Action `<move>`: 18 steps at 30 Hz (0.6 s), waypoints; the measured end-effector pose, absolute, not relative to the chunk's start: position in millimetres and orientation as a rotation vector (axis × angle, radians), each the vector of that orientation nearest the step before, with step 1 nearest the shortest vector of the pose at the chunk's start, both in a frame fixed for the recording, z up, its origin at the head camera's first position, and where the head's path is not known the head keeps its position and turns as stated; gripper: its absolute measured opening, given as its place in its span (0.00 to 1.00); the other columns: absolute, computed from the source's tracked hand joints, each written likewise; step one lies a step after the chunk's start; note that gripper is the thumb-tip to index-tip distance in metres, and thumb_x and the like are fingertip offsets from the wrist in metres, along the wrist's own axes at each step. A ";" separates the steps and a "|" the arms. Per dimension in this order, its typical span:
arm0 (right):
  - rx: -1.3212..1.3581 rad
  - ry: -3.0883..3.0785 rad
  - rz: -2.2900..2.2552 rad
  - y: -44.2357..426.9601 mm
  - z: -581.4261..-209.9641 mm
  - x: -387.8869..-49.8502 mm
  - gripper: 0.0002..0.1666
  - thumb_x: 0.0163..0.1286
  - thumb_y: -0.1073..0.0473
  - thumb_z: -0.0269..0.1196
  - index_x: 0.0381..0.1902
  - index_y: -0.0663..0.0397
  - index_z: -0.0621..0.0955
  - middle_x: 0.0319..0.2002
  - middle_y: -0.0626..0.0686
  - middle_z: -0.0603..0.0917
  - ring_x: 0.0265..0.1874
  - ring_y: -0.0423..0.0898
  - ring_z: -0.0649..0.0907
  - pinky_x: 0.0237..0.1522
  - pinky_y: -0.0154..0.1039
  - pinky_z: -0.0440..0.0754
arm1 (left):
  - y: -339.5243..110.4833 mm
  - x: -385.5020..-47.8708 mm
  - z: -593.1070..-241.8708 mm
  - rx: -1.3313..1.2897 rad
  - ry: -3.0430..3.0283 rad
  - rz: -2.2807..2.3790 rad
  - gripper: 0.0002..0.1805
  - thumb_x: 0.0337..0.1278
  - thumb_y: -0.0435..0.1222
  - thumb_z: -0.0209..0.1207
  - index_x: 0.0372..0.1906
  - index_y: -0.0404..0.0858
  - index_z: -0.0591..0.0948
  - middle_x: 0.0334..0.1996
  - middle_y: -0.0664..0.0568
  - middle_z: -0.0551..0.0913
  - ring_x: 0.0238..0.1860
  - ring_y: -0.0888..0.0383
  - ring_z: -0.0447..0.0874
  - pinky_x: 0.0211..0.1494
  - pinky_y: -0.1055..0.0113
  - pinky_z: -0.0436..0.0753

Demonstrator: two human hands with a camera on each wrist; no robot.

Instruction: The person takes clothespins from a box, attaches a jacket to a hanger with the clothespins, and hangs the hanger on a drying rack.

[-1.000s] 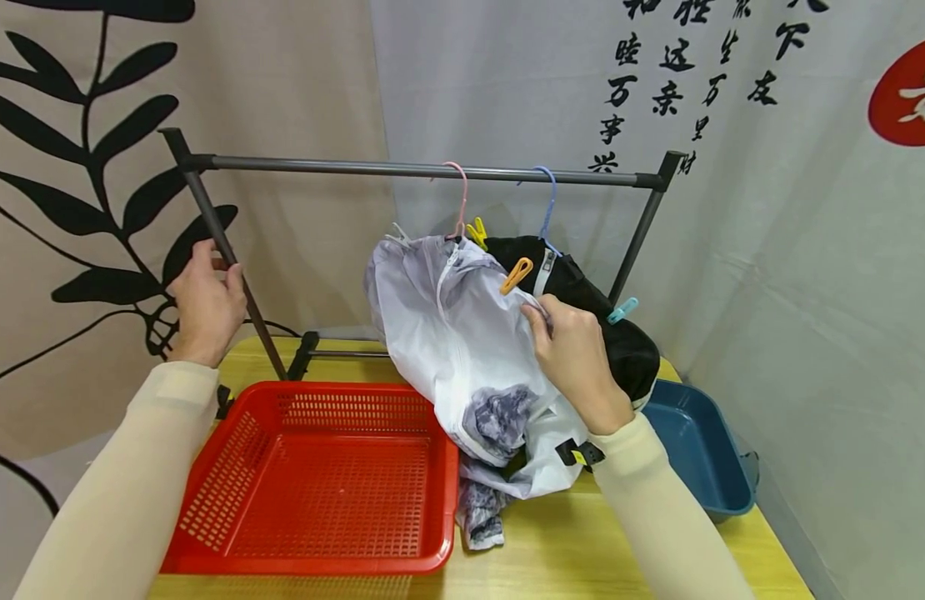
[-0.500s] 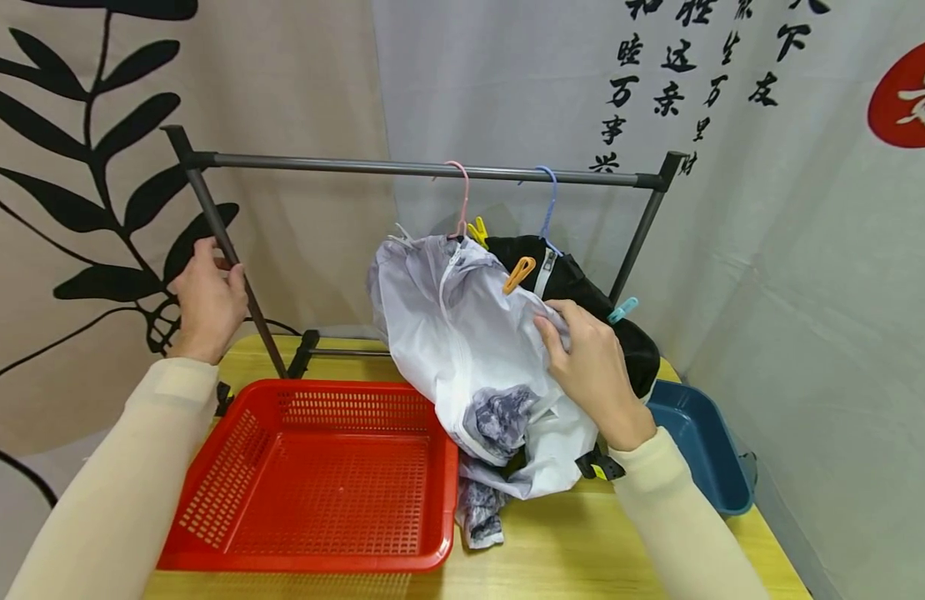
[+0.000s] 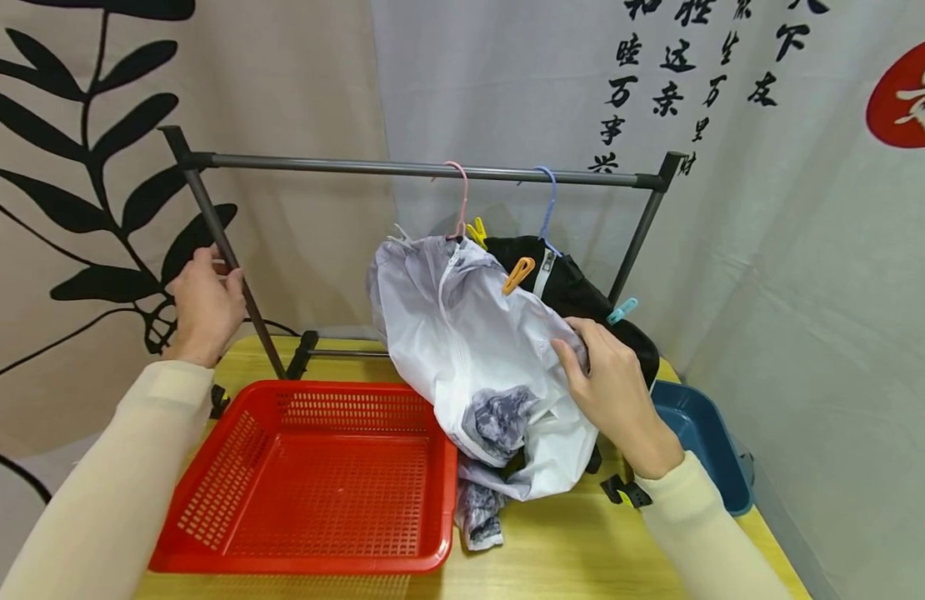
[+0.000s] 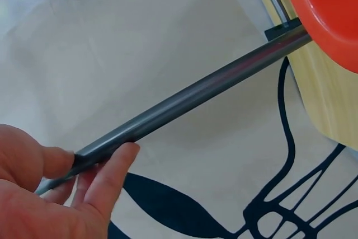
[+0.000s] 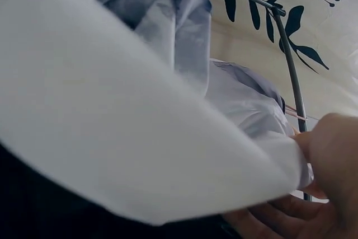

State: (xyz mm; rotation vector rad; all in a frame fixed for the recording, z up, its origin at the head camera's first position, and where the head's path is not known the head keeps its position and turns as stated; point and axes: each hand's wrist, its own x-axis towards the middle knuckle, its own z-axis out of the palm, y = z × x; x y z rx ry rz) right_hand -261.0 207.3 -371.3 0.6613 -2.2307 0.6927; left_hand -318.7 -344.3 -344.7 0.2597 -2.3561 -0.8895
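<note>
A white and pale-grey jacket with a zip hangs from a pink hanger on the grey metal rack. My right hand pinches the jacket's right edge between thumb and fingers; in the right wrist view the white cloth spreads out from that hand. An orange clothespin is clipped on the jacket near its shoulder. Behind it, a black garment hangs from a blue hanger, partly hidden. My left hand holds the rack's left post, thumb on one side and fingers on the other.
A red plastic basket stands on the yellow wooden table at front left. At the right is a blue basin, partly behind my right arm. A yellow clothespin and a light-blue clothespin are also on the clothes.
My right hand has moved right and down along with the jacket's edge, spreading the cloth further over the black garment. My left hand stays on the post.
</note>
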 end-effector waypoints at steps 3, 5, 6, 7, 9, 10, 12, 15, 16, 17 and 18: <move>0.677 -2.221 0.672 211.4 -374.7 -257.0 0.20 0.85 0.60 0.73 0.66 0.68 0.85 0.58 0.66 0.93 0.50 0.64 0.95 0.54 0.62 0.95 | -346.0 -315.5 -343.3 0.249 -2.393 -0.887 0.29 0.96 0.39 0.48 0.85 0.25 0.67 0.70 0.21 0.80 0.67 0.24 0.83 0.55 0.46 0.88; 0.680 -2.218 0.655 213.9 -376.5 -254.4 0.21 0.85 0.60 0.73 0.66 0.68 0.85 0.57 0.66 0.93 0.48 0.63 0.95 0.51 0.61 0.95 | -346.3 -312.3 -343.0 0.244 -2.423 -0.902 0.31 0.96 0.41 0.48 0.86 0.25 0.66 0.70 0.22 0.80 0.64 0.26 0.85 0.51 0.53 0.88; 0.680 -2.218 0.645 215.1 -377.4 -253.3 0.21 0.85 0.60 0.74 0.66 0.68 0.85 0.57 0.66 0.93 0.47 0.62 0.94 0.50 0.60 0.95 | -345.9 -310.7 -342.9 0.245 -2.437 -0.913 0.32 0.96 0.42 0.48 0.86 0.25 0.66 0.70 0.22 0.80 0.62 0.27 0.87 0.48 0.58 0.88; 0.679 -2.221 0.638 216.3 -378.2 -252.3 0.21 0.85 0.60 0.74 0.66 0.68 0.85 0.56 0.65 0.93 0.45 0.60 0.94 0.48 0.58 0.95 | -345.3 -308.9 -342.6 0.245 -2.448 -0.922 0.32 0.96 0.43 0.48 0.86 0.25 0.66 0.71 0.22 0.80 0.62 0.28 0.87 0.47 0.60 0.87; 0.679 -2.221 0.623 218.7 -380.0 -250.6 0.20 0.84 0.61 0.74 0.65 0.68 0.85 0.54 0.64 0.93 0.43 0.58 0.93 0.45 0.57 0.95 | -344.8 -305.2 -342.4 0.248 -2.471 -0.929 0.34 0.96 0.45 0.48 0.87 0.25 0.65 0.71 0.22 0.79 0.63 0.28 0.87 0.44 0.65 0.84; 0.680 -2.218 0.617 219.7 -380.9 -250.0 0.20 0.84 0.61 0.74 0.65 0.68 0.85 0.53 0.63 0.93 0.42 0.57 0.93 0.44 0.56 0.96 | -344.6 -303.5 -342.2 0.249 -2.480 -0.923 0.35 0.96 0.45 0.48 0.87 0.25 0.64 0.71 0.23 0.79 0.63 0.28 0.87 0.44 0.66 0.83; 0.683 -2.210 0.610 222.1 -382.2 -248.9 0.20 0.83 0.62 0.75 0.64 0.68 0.86 0.50 0.62 0.92 0.39 0.54 0.92 0.41 0.54 0.96 | -343.8 -298.7 -342.3 0.244 -2.498 -0.908 0.36 0.95 0.46 0.48 0.88 0.25 0.64 0.72 0.22 0.78 0.64 0.27 0.86 0.45 0.60 0.84; 0.692 -2.202 0.605 225.8 -384.0 -246.9 0.20 0.82 0.63 0.75 0.64 0.68 0.86 0.48 0.61 0.92 0.39 0.53 0.93 0.41 0.52 0.97 | -342.0 -288.8 -343.8 0.232 -2.544 -0.860 0.37 0.95 0.47 0.49 0.88 0.24 0.63 0.73 0.20 0.76 0.66 0.24 0.84 0.55 0.39 0.90; 0.695 -2.201 0.604 227.0 -384.6 -246.1 0.20 0.81 0.64 0.76 0.64 0.68 0.86 0.47 0.61 0.92 0.39 0.53 0.93 0.41 0.52 0.97 | -341.0 -285.0 -344.4 0.227 -2.562 -0.845 0.37 0.95 0.47 0.49 0.88 0.24 0.63 0.73 0.20 0.76 0.66 0.23 0.83 0.59 0.33 0.89; 0.699 -2.202 0.604 228.0 -385.1 -245.1 0.20 0.81 0.64 0.76 0.64 0.68 0.86 0.47 0.61 0.92 0.40 0.53 0.94 0.41 0.52 0.97 | -340.0 -280.8 -345.3 0.218 -2.581 -0.828 0.37 0.96 0.46 0.49 0.88 0.23 0.63 0.74 0.20 0.75 0.67 0.22 0.82 0.62 0.28 0.88; 0.702 -2.202 0.601 228.8 -385.6 -244.0 0.20 0.81 0.64 0.76 0.64 0.68 0.86 0.48 0.61 0.93 0.40 0.53 0.94 0.41 0.52 0.97 | -338.6 -276.8 -345.9 0.209 -2.599 -0.808 0.36 0.96 0.46 0.49 0.87 0.23 0.64 0.74 0.20 0.75 0.68 0.22 0.81 0.63 0.26 0.86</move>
